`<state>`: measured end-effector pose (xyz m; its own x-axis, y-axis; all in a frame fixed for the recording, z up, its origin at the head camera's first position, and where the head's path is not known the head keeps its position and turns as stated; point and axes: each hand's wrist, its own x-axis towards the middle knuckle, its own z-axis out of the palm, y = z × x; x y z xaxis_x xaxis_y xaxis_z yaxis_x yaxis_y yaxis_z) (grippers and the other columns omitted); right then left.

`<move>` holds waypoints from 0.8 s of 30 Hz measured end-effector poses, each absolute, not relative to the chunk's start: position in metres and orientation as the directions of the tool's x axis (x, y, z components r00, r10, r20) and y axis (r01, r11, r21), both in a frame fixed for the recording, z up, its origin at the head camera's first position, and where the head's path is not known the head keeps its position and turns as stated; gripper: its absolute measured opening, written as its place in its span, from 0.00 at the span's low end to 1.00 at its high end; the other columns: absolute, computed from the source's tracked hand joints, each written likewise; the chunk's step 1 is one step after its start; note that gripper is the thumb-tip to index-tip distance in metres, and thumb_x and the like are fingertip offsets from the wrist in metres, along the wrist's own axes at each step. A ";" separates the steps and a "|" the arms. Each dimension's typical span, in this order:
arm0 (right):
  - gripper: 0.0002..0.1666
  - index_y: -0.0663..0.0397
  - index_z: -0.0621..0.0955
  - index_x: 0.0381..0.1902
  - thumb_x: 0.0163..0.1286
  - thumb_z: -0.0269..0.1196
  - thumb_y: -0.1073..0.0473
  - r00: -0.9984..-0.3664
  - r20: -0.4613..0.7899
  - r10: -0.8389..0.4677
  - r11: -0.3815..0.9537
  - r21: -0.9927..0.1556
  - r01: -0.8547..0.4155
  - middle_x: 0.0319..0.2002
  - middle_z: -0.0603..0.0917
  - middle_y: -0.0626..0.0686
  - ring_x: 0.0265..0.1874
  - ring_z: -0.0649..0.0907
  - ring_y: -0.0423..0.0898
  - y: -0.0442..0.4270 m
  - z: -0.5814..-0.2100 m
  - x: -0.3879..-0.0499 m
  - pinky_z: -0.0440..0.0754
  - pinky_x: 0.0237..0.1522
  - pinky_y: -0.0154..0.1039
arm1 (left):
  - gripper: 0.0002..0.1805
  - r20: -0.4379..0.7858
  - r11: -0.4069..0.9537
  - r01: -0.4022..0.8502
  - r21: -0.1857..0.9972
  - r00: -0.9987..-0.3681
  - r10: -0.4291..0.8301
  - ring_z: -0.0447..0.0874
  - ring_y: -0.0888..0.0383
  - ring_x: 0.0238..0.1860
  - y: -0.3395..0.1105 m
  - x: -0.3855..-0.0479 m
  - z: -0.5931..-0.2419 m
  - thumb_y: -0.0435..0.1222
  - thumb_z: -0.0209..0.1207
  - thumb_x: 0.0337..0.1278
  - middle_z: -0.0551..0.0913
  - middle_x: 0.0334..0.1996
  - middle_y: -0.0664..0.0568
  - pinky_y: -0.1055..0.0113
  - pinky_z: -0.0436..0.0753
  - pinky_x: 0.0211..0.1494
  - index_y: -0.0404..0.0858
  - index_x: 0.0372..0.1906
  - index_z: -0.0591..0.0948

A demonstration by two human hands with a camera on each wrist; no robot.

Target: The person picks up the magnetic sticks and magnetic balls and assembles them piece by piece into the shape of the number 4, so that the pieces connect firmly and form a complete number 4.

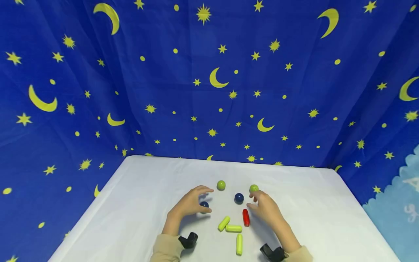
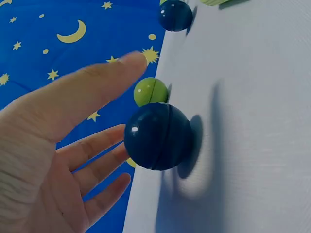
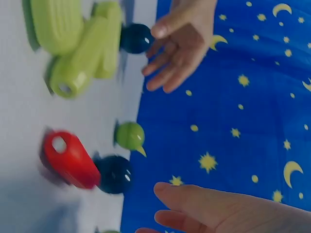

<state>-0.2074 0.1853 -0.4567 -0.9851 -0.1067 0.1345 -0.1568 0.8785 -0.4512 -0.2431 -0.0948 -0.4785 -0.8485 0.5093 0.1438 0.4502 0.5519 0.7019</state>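
My left hand (image 1: 190,203) curves around a dark blue ball (image 1: 204,205) at the left, thumb and fingers apart; in the left wrist view the ball (image 2: 158,136) stands clear of the hand (image 2: 63,145). My right hand (image 1: 266,209) is at the right, its fingers spread beside a green ball (image 1: 253,188) that they partly cover; whether they touch it I cannot tell. Between the hands lie another dark blue ball (image 1: 239,198) and a red stick (image 1: 246,217). A second green ball (image 1: 221,185) sits behind the left hand's fingertips.
Three yellow-green sticks, one slanted (image 1: 224,223), one crosswise (image 1: 234,228) and one lengthwise (image 1: 239,244), lie nearer the front of the white table (image 1: 114,218). Blue cloth (image 1: 183,91) with moons and stars hangs behind and beside it. A light blue patterned cloth (image 1: 392,207) is at the right.
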 end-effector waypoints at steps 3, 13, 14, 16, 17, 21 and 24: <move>0.13 0.60 0.81 0.38 0.55 0.69 0.61 -0.987 0.089 -0.131 0.860 -0.485 -0.158 0.25 0.78 0.50 0.22 0.73 0.41 0.178 -0.462 -0.208 0.71 0.25 0.35 | 0.35 0.144 0.539 0.453 0.710 -0.843 0.519 0.77 0.49 0.56 -0.095 -0.246 -0.482 0.40 0.74 0.39 0.78 0.56 0.47 0.51 0.73 0.62 0.39 0.59 0.77; 0.20 0.61 0.81 0.42 0.50 0.72 0.63 -0.977 0.007 -0.212 0.835 -0.519 -0.185 0.27 0.78 0.49 0.24 0.75 0.40 0.167 -0.480 -0.206 0.74 0.27 0.32 | 0.28 0.135 0.563 0.456 0.689 -0.844 0.519 0.79 0.58 0.42 -0.098 -0.249 -0.491 0.37 0.74 0.38 0.83 0.44 0.50 0.65 0.78 0.49 0.39 0.52 0.81; 0.20 0.61 0.81 0.42 0.49 0.72 0.64 -0.977 0.004 -0.214 0.834 -0.520 -0.185 0.27 0.78 0.50 0.25 0.75 0.40 0.167 -0.481 -0.206 0.75 0.28 0.33 | 0.28 0.135 0.560 0.455 0.692 -0.844 0.519 0.79 0.58 0.42 -0.099 -0.249 -0.492 0.37 0.74 0.38 0.83 0.44 0.50 0.65 0.78 0.48 0.39 0.51 0.82; 0.21 0.60 0.81 0.43 0.48 0.72 0.65 -0.977 0.000 -0.214 0.835 -0.519 -0.183 0.28 0.79 0.50 0.27 0.76 0.40 0.168 -0.483 -0.207 0.77 0.31 0.36 | 0.26 0.140 0.549 0.457 0.700 -0.842 0.522 0.80 0.57 0.43 -0.099 -0.250 -0.494 0.37 0.74 0.39 0.84 0.43 0.50 0.65 0.78 0.49 0.38 0.50 0.82; 0.21 0.60 0.81 0.43 0.48 0.72 0.66 -0.977 0.011 -0.214 0.837 -0.514 -0.189 0.29 0.80 0.50 0.28 0.77 0.41 0.168 -0.484 -0.207 0.78 0.32 0.37 | 0.26 0.145 0.541 0.460 0.704 -0.839 0.524 0.80 0.56 0.43 -0.099 -0.250 -0.495 0.37 0.74 0.39 0.84 0.43 0.49 0.64 0.78 0.49 0.37 0.50 0.82; 0.19 0.56 0.82 0.42 0.49 0.71 0.66 -0.976 0.072 -0.204 0.844 -0.492 -0.212 0.31 0.82 0.49 0.29 0.77 0.39 0.167 -0.491 -0.210 0.78 0.34 0.38 | 0.25 0.175 0.525 0.473 0.708 -0.837 0.519 0.81 0.57 0.43 -0.098 -0.252 -0.501 0.37 0.74 0.39 0.84 0.41 0.49 0.64 0.79 0.50 0.36 0.48 0.82; 0.15 0.53 0.82 0.37 0.49 0.71 0.66 -0.973 0.122 -0.196 0.837 -0.497 -0.231 0.30 0.82 0.47 0.27 0.75 0.38 0.167 -0.494 -0.210 0.76 0.32 0.36 | 0.25 0.177 0.492 0.448 0.746 -0.846 0.502 0.81 0.58 0.44 -0.095 -0.252 -0.507 0.37 0.74 0.39 0.84 0.41 0.50 0.67 0.80 0.50 0.36 0.47 0.82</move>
<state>-0.2099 0.1672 -0.4945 -0.9729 -0.1963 0.1224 -0.2313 0.8366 -0.4965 -0.2522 -0.0951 -0.5067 -0.8464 0.5025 0.1766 0.4481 0.4924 0.7462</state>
